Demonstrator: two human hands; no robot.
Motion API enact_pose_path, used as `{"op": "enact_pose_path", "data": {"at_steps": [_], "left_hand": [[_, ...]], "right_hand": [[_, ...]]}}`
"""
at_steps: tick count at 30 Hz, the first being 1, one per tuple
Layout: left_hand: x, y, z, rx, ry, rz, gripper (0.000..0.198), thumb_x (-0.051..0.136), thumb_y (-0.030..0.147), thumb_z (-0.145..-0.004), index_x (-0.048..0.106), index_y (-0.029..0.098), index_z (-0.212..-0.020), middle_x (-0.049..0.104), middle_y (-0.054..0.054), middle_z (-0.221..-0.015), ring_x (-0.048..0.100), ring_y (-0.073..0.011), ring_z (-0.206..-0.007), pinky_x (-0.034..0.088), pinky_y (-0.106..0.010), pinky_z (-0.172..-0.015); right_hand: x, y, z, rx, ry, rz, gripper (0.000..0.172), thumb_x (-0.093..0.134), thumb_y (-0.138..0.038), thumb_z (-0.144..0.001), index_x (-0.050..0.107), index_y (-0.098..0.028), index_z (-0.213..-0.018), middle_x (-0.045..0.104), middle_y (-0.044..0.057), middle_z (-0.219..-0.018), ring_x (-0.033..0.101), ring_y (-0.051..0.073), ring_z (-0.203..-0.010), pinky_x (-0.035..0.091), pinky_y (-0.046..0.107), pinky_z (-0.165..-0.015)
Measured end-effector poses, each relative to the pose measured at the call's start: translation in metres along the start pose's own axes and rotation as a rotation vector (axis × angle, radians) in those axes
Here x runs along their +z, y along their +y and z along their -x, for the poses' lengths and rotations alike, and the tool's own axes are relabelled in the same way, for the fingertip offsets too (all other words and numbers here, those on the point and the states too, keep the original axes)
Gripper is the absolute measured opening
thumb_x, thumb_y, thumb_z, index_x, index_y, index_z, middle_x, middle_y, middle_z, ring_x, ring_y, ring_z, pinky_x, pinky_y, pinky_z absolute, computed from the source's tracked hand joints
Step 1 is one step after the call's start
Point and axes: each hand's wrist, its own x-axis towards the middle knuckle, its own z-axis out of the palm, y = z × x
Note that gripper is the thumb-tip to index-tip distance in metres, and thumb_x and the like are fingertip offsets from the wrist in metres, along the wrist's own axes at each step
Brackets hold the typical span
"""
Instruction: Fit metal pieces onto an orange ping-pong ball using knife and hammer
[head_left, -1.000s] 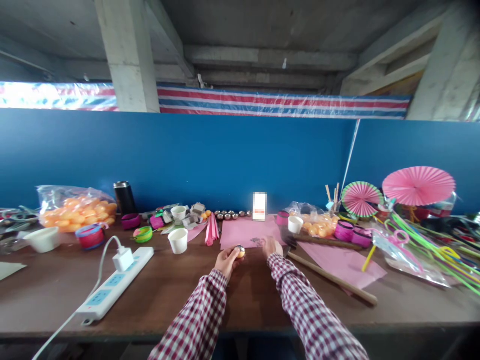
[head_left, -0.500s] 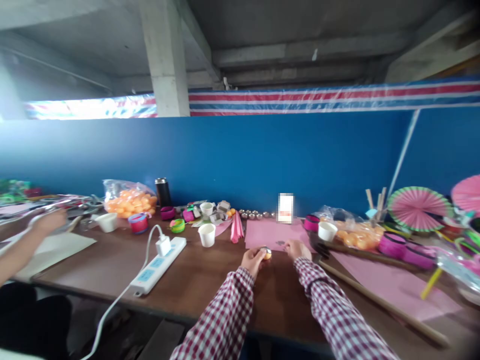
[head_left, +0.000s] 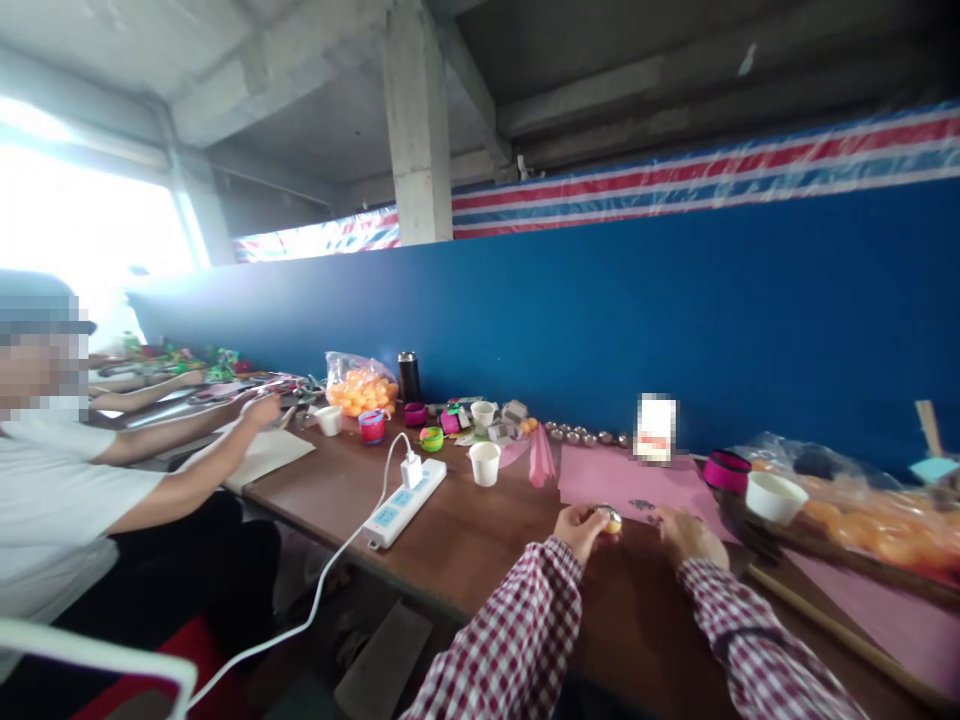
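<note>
Between the thumb and fingers of my left hand (head_left: 577,530) is a small ball (head_left: 612,520), silvery on top and orange below. My right hand (head_left: 688,538) rests at the front edge of a pink sheet (head_left: 600,475), its fingertips pinched together; whatever they may hold is too small to make out. Small dark bits (head_left: 641,504) lie on the sheet just left of those fingertips. Along the back of the sheet runs a row of silvery balls (head_left: 589,437), beside a blurred white card (head_left: 655,428).
A white cup (head_left: 484,463) and a power strip (head_left: 409,503) with a trailing cable stand to the left. On the right are another white cup (head_left: 776,497), a bag of orange balls (head_left: 892,530) and a wooden stick (head_left: 840,630). A co-worker (head_left: 67,480) sits at far left.
My view has swung left, bringing the co-worker into sight and shifting everything rightward. The ball stays in my left hand; my right hand remains by the dark bits on the pink sheet.
</note>
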Motion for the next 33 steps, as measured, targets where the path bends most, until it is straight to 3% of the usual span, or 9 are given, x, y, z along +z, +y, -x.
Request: {"op": "enact_pose_path", "data": {"at_steps": [5, 9, 15, 20, 27, 33], "left_hand": [[-0.002, -0.003, -0.002, 0.019, 0.006, 0.006, 0.040, 0.069, 0.039, -0.055, 0.063, 0.006, -0.079, 0.063, -0.007, -0.070, 0.059, -0.0128, -0.058, 0.047, -0.026, -0.057], [-0.002, -0.003, -0.002, 0.018, 0.003, 0.028, 0.042, 0.069, 0.039, -0.055, 0.063, 0.007, -0.081, 0.063, -0.007, -0.070, 0.059, -0.0131, -0.058, 0.048, -0.026, -0.057], [0.000, -0.005, -0.003, 0.045, 0.047, 0.039, 0.044, 0.070, 0.040, -0.052, 0.062, 0.008, -0.081, 0.062, -0.006, -0.069, 0.058, -0.0130, -0.058, 0.049, -0.028, -0.056], [0.000, -0.005, -0.002, 0.057, 0.038, 0.030, 0.045, 0.070, 0.041, -0.051, 0.062, 0.009, -0.081, 0.062, -0.004, -0.067, 0.058, -0.0129, -0.059, 0.049, -0.029, -0.060], [-0.003, -0.005, -0.004, 0.034, 0.020, -0.010, 0.046, 0.062, 0.047, -0.059, 0.061, 0.012, -0.088, 0.062, -0.004, -0.066, 0.058, -0.0129, -0.054, 0.048, -0.029, -0.057], [-0.005, -0.009, -0.006, 0.077, 0.044, -0.051, 0.046, 0.067, 0.040, -0.056, 0.061, 0.011, -0.092, 0.063, -0.005, -0.075, 0.058, -0.0138, -0.062, 0.049, -0.029, -0.059]], "right_hand": [[-0.001, 0.004, 0.008, 0.005, 0.051, -0.019, 0.027, 0.037, -0.023, -0.077, 0.062, -0.024, -0.089, 0.064, 0.008, -0.085, 0.060, 0.020, -0.075, 0.041, 0.029, -0.061], [0.002, 0.007, 0.016, -0.006, 0.188, -0.154, 0.025, 0.039, -0.027, -0.075, 0.059, -0.023, -0.089, 0.065, 0.005, -0.088, 0.061, 0.019, -0.075, 0.043, 0.026, -0.059], [0.008, -0.019, 0.043, -0.033, 0.305, -0.513, 0.029, 0.042, -0.040, -0.070, 0.061, -0.020, -0.082, 0.067, 0.005, -0.085, 0.062, 0.022, -0.078, 0.047, 0.028, -0.063], [0.007, -0.038, 0.058, -0.122, 0.214, -0.760, 0.032, 0.044, -0.041, -0.068, 0.060, -0.017, -0.083, 0.067, 0.006, -0.080, 0.062, 0.021, -0.075, 0.049, 0.028, -0.067], [-0.001, -0.046, 0.062, -0.118, 0.214, -0.850, 0.026, 0.049, -0.039, -0.066, 0.059, -0.018, -0.079, 0.066, 0.005, -0.076, 0.063, 0.020, -0.071, 0.050, 0.028, -0.065], [0.000, -0.052, 0.066, -0.159, 0.229, -0.859, 0.024, 0.049, -0.037, -0.067, 0.058, -0.018, -0.079, 0.066, 0.006, -0.079, 0.062, 0.020, -0.071, 0.050, 0.028, -0.066]]}}
